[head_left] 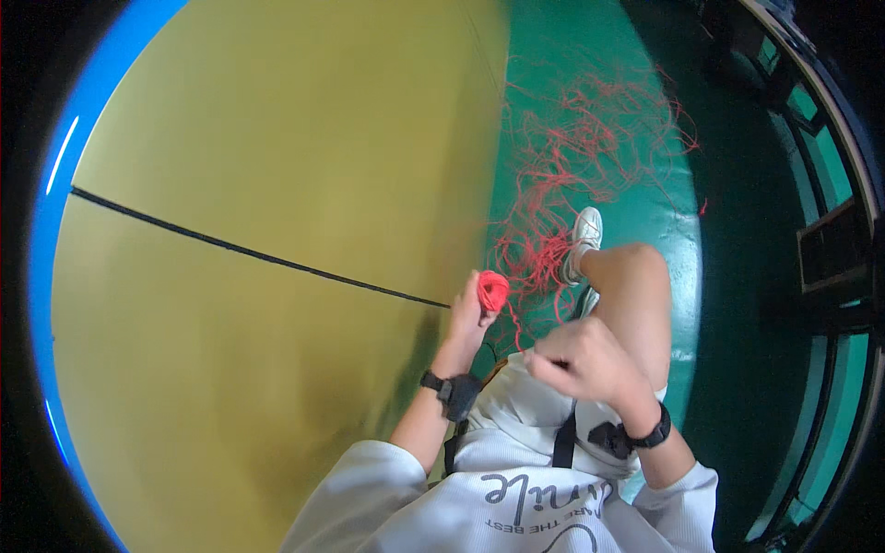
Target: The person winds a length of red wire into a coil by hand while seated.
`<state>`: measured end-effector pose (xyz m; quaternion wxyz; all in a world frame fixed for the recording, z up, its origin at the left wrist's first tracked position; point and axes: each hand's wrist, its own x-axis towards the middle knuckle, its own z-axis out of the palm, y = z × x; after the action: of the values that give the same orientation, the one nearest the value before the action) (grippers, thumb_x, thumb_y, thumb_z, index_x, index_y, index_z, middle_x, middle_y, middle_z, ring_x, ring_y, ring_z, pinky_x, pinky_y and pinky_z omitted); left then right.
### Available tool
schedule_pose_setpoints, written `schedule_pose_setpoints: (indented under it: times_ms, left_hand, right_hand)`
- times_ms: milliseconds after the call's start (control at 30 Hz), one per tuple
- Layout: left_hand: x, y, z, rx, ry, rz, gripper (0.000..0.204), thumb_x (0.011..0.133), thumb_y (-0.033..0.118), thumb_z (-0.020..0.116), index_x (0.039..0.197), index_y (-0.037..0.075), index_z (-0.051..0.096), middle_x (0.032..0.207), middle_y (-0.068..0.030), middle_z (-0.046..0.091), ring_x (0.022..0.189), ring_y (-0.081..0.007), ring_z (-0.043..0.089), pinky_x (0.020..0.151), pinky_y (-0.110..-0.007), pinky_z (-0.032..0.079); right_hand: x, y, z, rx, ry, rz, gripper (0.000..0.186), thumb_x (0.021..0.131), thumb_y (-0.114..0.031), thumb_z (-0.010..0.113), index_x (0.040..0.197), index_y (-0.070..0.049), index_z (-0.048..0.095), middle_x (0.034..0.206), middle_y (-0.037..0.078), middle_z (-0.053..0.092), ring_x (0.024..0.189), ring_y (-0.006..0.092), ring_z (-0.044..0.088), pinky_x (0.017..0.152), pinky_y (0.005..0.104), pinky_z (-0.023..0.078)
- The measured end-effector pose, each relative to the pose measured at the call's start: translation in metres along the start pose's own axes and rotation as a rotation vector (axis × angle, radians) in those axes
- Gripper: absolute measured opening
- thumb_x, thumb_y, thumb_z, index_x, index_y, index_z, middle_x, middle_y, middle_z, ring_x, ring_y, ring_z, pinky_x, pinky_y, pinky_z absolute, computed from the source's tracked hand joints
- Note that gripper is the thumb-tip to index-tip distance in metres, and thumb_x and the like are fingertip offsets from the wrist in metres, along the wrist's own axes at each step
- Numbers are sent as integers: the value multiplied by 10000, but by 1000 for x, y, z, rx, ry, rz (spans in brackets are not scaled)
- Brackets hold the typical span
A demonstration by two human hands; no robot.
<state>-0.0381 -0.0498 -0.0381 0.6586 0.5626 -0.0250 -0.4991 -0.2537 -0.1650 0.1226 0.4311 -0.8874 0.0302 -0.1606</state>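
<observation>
My left hand (466, 309) grips a wound bundle of red string (493, 288), its ring-like end facing up. A strand hangs from the bundle toward my right hand (576, 359), whose fingers are curled closed at the strand, below and right of the bundle. Loose, tangled red string (590, 138) spreads over the green floor (544, 46) ahead of me, reaching down beside my white shoe (585, 230).
A large yellow surface (258, 138) with a black seam and blue rim fills the left side. My bent bare leg (631, 295) is at the right of my hands. Along the far right runs a dark framed structure (830, 244) with green panels.
</observation>
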Motion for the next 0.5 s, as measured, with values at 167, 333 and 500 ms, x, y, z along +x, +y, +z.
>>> schedule_pose_setpoints:
  times_ms: [167, 333, 500]
  left_hand:
    - [33, 9, -4, -593, 176, -124, 344, 1034, 409, 367, 934, 111, 508, 632, -5, 427, 459, -109, 396, 339, -211, 253]
    - [20, 8, 21, -305, 265, 1, 359, 1020, 404, 412, 834, 115, 513, 590, 0, 471, 413, -103, 416, 338, -247, 281]
    - [4, 17, 41, 130, 296, 177, 361, 1003, 419, 460, 858, 103, 558, 595, 19, 514, 430, -75, 442, 363, -241, 310]
  right_hand:
    - [-26, -6, 42, -32, -9, -67, 289, 826, -193, 611, 581, -47, 566, 520, 124, 527, 499, 297, 579, 511, 410, 475]
    - [-19, -12, 56, -89, 57, -139, 306, 815, -189, 628, 549, -58, 550, 504, 101, 516, 471, 269, 561, 488, 398, 457]
    - [-13, -19, 25, -116, 87, -56, 301, 807, -179, 628, 548, -57, 533, 497, 106, 506, 469, 274, 560, 478, 399, 451]
